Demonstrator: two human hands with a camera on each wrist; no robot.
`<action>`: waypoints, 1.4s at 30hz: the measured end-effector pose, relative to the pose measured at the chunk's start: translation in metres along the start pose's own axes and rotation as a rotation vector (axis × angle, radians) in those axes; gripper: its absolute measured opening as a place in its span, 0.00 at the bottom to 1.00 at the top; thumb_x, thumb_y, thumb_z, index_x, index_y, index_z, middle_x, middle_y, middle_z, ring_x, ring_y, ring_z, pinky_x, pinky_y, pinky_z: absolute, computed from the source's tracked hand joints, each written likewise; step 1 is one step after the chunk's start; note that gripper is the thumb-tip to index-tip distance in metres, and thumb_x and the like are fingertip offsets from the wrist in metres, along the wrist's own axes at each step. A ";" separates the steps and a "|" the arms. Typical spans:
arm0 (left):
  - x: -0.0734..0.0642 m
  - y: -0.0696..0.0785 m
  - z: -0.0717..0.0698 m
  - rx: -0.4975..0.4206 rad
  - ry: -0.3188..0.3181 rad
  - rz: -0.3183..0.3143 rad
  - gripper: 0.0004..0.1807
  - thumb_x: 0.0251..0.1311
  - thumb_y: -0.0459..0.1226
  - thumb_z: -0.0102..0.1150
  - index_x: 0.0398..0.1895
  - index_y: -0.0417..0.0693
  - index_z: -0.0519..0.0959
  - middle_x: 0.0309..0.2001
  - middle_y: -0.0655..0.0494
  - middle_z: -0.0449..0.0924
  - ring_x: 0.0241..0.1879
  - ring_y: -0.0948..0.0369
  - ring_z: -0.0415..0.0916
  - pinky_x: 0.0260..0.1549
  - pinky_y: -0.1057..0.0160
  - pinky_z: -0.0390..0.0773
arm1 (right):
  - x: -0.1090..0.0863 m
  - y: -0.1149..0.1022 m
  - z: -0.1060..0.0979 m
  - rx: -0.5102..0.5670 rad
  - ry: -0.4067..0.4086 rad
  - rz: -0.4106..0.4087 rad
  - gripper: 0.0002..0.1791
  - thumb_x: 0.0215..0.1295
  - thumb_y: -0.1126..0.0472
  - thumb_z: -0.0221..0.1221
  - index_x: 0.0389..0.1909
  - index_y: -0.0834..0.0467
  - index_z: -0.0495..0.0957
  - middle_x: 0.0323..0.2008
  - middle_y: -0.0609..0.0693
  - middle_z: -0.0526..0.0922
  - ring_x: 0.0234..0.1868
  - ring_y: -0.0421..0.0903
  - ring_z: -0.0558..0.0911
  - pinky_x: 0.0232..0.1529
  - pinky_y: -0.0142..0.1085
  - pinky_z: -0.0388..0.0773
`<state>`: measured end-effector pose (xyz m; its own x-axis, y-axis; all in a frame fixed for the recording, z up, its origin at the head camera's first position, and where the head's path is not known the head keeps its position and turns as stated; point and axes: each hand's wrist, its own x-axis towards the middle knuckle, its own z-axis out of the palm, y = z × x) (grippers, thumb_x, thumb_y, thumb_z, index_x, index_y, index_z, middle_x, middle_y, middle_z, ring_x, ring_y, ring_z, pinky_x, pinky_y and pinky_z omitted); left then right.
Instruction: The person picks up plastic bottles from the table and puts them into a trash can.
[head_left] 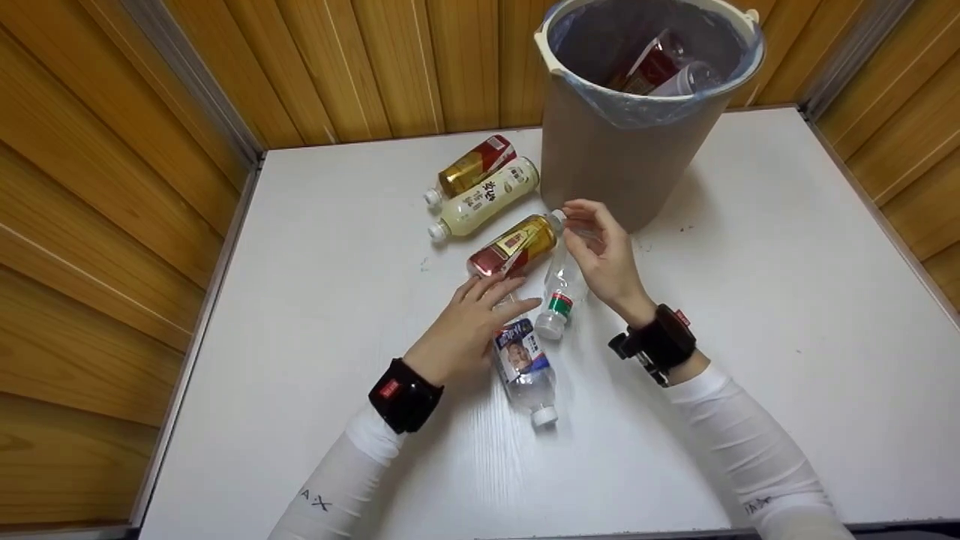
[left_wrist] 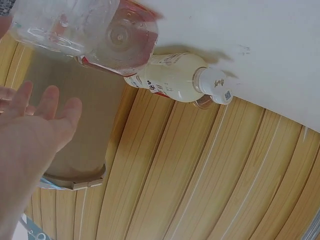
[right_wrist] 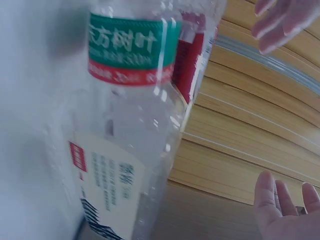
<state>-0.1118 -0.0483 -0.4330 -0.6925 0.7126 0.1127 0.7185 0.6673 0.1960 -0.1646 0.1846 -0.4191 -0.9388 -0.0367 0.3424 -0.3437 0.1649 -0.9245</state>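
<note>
My left hand (head_left: 469, 330) hovers over the upper part of a clear bottle with a blue label (head_left: 521, 356), its fingers spread near the base of a red-and-gold labelled bottle (head_left: 517, 244). Loosely bent, the fingers of my right hand (head_left: 604, 259) hang above a clear bottle with a green neck band (head_left: 561, 289), close to the cap of the red-and-gold one. In the right wrist view that green-banded bottle (right_wrist: 120, 125) fills the foreground, apart from the right hand (right_wrist: 290, 215). The left wrist view shows the left hand (left_wrist: 35, 130) with nothing in its fingers.
Behind the hands stands a tall bin (head_left: 611, 150) with a blue liner, holding several bottles. Left of it lie a pale yellow bottle (head_left: 487, 199) and another red-and-gold bottle (head_left: 476, 165). Wooden panels (head_left: 390, 67) border the white table (head_left: 322, 247).
</note>
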 end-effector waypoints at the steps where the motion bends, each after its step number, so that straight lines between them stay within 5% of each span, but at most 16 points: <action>1: 0.000 0.000 0.000 0.016 -0.010 0.011 0.50 0.44 0.25 0.70 0.74 0.64 0.67 0.77 0.51 0.62 0.77 0.45 0.57 0.76 0.40 0.57 | -0.002 0.002 0.001 0.000 -0.007 0.014 0.22 0.69 0.72 0.55 0.64 0.67 0.70 0.60 0.63 0.77 0.58 0.48 0.79 0.56 0.30 0.79; 11: -0.003 0.004 0.006 0.083 -0.030 0.068 0.49 0.44 0.24 0.68 0.72 0.67 0.69 0.73 0.57 0.69 0.77 0.48 0.59 0.76 0.42 0.58 | -0.016 0.014 0.007 0.053 -0.029 0.057 0.23 0.67 0.75 0.54 0.63 0.71 0.68 0.60 0.66 0.76 0.62 0.64 0.76 0.57 0.28 0.79; 25: -0.017 -0.002 0.007 0.009 -0.072 -0.005 0.43 0.43 0.29 0.71 0.68 0.61 0.73 0.71 0.55 0.71 0.76 0.48 0.59 0.76 0.42 0.58 | -0.025 0.021 0.011 0.062 -0.059 0.101 0.23 0.68 0.75 0.53 0.64 0.70 0.68 0.61 0.71 0.73 0.63 0.68 0.74 0.57 0.26 0.77; 32: -0.037 -0.012 0.003 -0.030 -0.036 -0.040 0.38 0.47 0.28 0.68 0.66 0.58 0.75 0.66 0.53 0.75 0.71 0.48 0.66 0.74 0.44 0.61 | -0.026 0.020 0.012 0.109 -0.065 0.098 0.23 0.67 0.76 0.53 0.64 0.72 0.67 0.61 0.73 0.73 0.62 0.71 0.73 0.55 0.26 0.79; 42: -0.084 -0.041 -0.011 -0.081 -0.009 -0.146 0.39 0.49 0.26 0.71 0.67 0.55 0.74 0.64 0.48 0.77 0.66 0.46 0.70 0.71 0.42 0.64 | -0.027 0.020 0.013 0.115 -0.064 0.097 0.24 0.67 0.77 0.53 0.64 0.74 0.66 0.59 0.73 0.74 0.61 0.72 0.74 0.55 0.25 0.79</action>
<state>-0.0843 -0.1379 -0.4401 -0.7884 0.6114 0.0681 0.6023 0.7446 0.2877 -0.1466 0.1765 -0.4493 -0.9659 -0.0898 0.2429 -0.2485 0.0570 -0.9670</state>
